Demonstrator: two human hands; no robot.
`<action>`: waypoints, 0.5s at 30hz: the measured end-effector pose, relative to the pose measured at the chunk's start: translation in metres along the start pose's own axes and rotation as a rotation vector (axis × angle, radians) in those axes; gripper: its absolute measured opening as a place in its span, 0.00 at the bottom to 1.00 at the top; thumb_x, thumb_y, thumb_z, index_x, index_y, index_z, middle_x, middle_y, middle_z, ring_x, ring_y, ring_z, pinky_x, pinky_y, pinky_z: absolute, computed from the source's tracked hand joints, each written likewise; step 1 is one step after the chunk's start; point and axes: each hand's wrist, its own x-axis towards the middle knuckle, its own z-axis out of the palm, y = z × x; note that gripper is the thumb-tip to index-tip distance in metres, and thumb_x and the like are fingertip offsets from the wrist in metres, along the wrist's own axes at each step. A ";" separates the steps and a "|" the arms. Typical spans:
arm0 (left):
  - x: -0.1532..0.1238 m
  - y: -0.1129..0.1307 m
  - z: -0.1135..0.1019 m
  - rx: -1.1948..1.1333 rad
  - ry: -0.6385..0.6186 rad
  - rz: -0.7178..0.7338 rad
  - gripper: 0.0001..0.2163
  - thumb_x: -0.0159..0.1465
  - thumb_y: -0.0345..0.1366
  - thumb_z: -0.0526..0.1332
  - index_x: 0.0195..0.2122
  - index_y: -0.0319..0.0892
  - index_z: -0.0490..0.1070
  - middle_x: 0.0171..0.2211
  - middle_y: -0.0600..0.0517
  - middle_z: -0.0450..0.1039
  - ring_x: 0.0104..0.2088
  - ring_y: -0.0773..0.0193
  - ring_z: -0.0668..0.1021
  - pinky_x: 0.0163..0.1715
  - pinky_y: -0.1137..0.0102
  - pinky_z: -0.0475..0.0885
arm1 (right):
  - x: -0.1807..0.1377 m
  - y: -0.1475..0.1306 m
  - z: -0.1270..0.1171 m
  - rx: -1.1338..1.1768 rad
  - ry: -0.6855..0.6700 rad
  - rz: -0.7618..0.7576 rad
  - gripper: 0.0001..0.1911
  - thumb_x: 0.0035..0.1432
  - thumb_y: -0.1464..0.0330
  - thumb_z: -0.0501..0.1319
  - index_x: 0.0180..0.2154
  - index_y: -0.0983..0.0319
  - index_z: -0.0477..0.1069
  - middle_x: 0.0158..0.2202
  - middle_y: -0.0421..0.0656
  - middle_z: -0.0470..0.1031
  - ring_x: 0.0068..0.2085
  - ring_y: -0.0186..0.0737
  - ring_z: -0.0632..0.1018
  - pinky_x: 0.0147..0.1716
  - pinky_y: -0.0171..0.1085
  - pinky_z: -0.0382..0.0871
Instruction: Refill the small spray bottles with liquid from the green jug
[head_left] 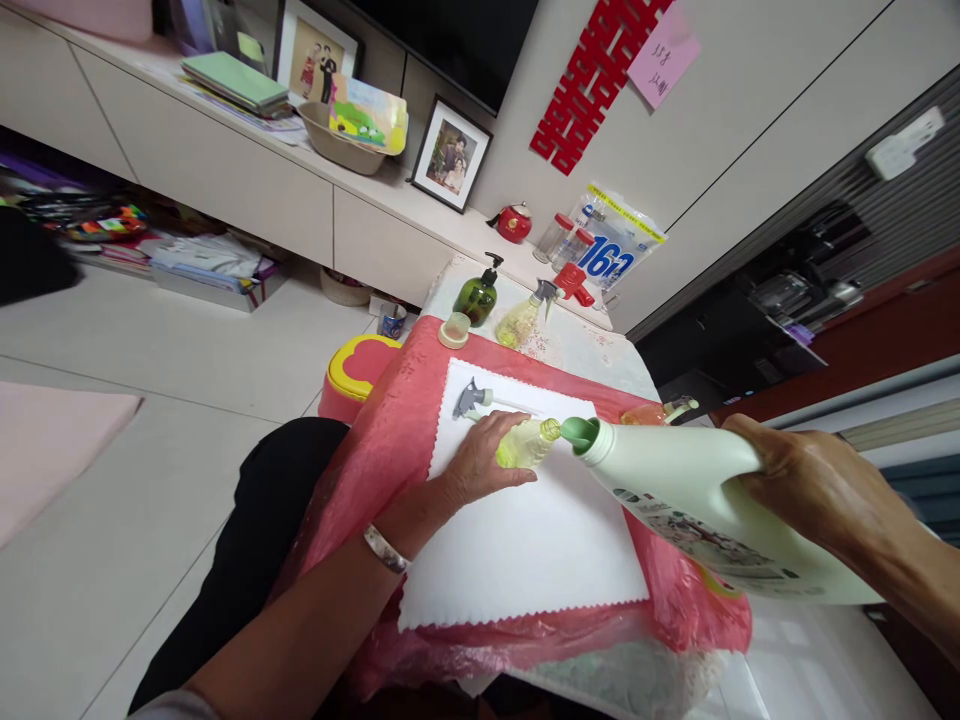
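My left hand (487, 455) is closed around a small clear spray bottle (525, 443) with yellow-green liquid and an open neck. My right hand (787, 480) grips the handle of a large pale green detergent jug (675, 460), tipped on its side. The jug's green spout (581, 433) is right at the small bottle's mouth; whether liquid is flowing I cannot tell. A grey spray trigger head (471, 398) with its tube lies on the white scalloped mat (525, 550), beyond my left hand. Near the mat's far edge sits a round translucent cap (454, 330).
A green pump bottle (477, 295) and another spray bottle (519, 320) stand at the table's far end. An orange-liquid bottle (645, 413) is partly behind the jug. Pink plastic sheeting (360, 540) covers the table. A yellow-and-pink stool (360, 370) stands left.
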 end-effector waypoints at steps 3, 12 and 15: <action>0.000 0.000 0.000 0.000 -0.001 -0.003 0.36 0.49 0.39 0.77 0.59 0.47 0.67 0.56 0.45 0.74 0.57 0.48 0.75 0.59 0.53 0.69 | 0.000 -0.002 -0.001 -0.004 -0.002 0.007 0.11 0.48 0.71 0.58 0.36 0.52 0.68 0.23 0.39 0.72 0.28 0.48 0.76 0.24 0.38 0.56; 0.000 -0.002 0.001 -0.003 0.006 0.006 0.36 0.49 0.40 0.77 0.59 0.48 0.67 0.56 0.45 0.73 0.57 0.47 0.75 0.60 0.53 0.69 | -0.001 0.000 0.000 -0.010 0.005 -0.015 0.09 0.50 0.70 0.58 0.36 0.52 0.67 0.25 0.40 0.72 0.29 0.48 0.76 0.24 0.38 0.56; 0.000 -0.001 0.001 -0.005 0.001 -0.002 0.36 0.49 0.39 0.77 0.59 0.47 0.67 0.56 0.44 0.73 0.58 0.47 0.75 0.60 0.53 0.69 | -0.001 0.000 0.000 -0.013 0.004 -0.011 0.11 0.49 0.71 0.58 0.36 0.52 0.67 0.24 0.39 0.71 0.28 0.48 0.76 0.24 0.38 0.56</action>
